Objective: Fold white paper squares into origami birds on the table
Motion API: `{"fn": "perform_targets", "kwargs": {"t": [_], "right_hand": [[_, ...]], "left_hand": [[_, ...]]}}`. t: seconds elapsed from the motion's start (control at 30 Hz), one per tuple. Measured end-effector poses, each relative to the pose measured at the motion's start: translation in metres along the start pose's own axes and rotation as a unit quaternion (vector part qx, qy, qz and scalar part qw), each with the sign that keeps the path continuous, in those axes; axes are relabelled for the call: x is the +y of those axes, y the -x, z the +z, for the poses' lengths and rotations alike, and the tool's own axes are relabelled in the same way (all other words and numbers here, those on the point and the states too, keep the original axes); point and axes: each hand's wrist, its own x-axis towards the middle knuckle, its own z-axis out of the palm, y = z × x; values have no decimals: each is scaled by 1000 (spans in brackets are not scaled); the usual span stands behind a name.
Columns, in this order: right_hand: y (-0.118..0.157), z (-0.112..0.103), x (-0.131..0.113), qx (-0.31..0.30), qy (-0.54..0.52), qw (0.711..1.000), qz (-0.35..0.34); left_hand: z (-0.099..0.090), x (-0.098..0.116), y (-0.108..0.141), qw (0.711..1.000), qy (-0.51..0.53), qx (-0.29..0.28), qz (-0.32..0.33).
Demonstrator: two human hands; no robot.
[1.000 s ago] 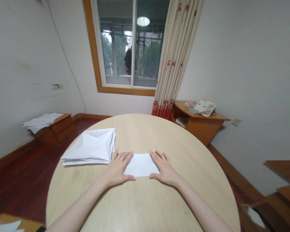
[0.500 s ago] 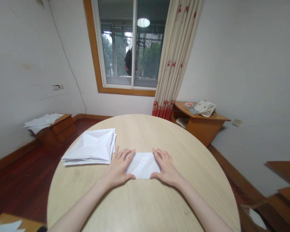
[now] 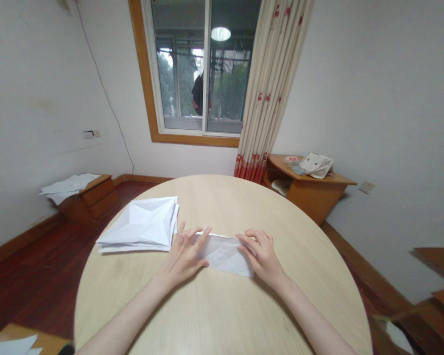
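Note:
A folded sheet of white paper (image 3: 227,255) is tilted up from the round table between my hands, its near face shaded and creased. My left hand (image 3: 185,254) grips its left end, with the index finger at the top edge and the thumb by the bottom edge. At the upper right corner, my right hand (image 3: 262,252) pinches the paper between thumb and fingers. The far side of the paper is hidden. To the left of my left hand lies a stack of creased white paper (image 3: 138,224), just apart from the fingers.
The round wooden table (image 3: 222,315) extends around my arms. Beyond it are a window (image 3: 203,74), a curtain (image 3: 270,93) and a corner desk (image 3: 311,190) with a cloth bag (image 3: 317,165). At left, a low cabinet (image 3: 99,195) bears papers (image 3: 70,185).
The folded paper, flat on the table before, has been lifted and tipped up. My right hand has moved slightly right and from lying spread has closed on the corner.

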Motion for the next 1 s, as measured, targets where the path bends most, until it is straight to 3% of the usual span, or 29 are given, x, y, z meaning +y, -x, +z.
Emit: {"fn": "perform_targets", "kwargs": {"t": [0.27, 0.53, 0.63, 0.77, 1.0], "right_hand": [[-2, -11, -9, 18, -36, 999, -13], [-8, -32, -18, 10, -189, 982, 10], [-8, -33, -14, -4, -242, 970, 39], [-8, -30, -11, -23, -289, 955, 67], [-11, -28, -13, -136, -361, 919, 79]], "left_hand": [[-11, 4, 0, 997, -13, 77, -17], [-43, 10, -5, 987, 113, 109, -37], [-47, 11, -5, 974, 203, 81, -64], [-46, 11, -4, 952, 285, 3, -111], [-45, 15, -3, 939, 296, -108, -140]]}}
